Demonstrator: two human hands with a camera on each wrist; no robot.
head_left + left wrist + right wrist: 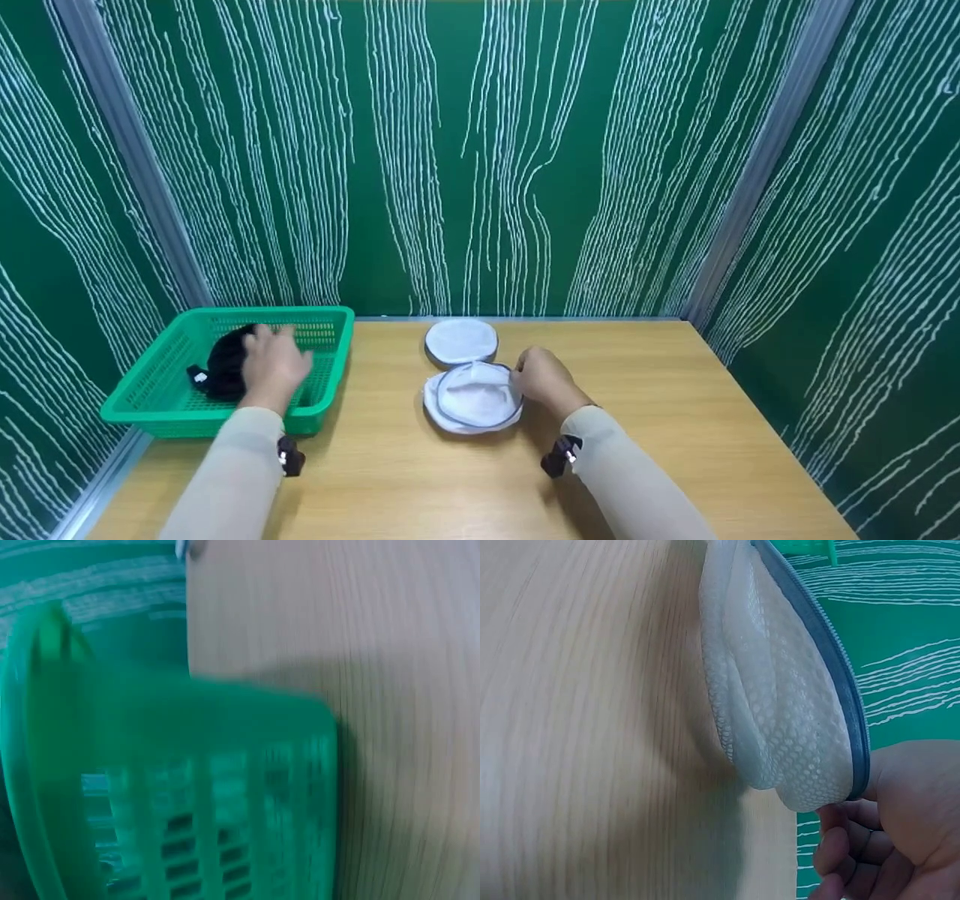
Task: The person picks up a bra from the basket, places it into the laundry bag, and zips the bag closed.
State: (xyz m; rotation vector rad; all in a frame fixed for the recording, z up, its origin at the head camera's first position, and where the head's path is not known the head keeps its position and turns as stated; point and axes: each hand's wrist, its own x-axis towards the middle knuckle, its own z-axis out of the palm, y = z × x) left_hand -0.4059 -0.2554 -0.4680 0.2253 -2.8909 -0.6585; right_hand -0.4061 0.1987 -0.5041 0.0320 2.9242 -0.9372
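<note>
One mesh bag point(481, 405), likely light, soft; hold by zipper rim point(854, 727). Right hand point(549, 381) pinches it, left hand point(274, 367) spread.

Place: looked like a booth-style work bay, nearer a lab or workshop station than a room in a home; which of the two could not be told.
Wall panels point(465, 157): were green with wavy white streaks, and stood on three sides.
Metal posts point(765, 157): joined the panels at both corners.
Table point(660, 390): had a wood-grain top and met the back panel.
Small black cameras point(291, 456): sat at both wrists.
</note>
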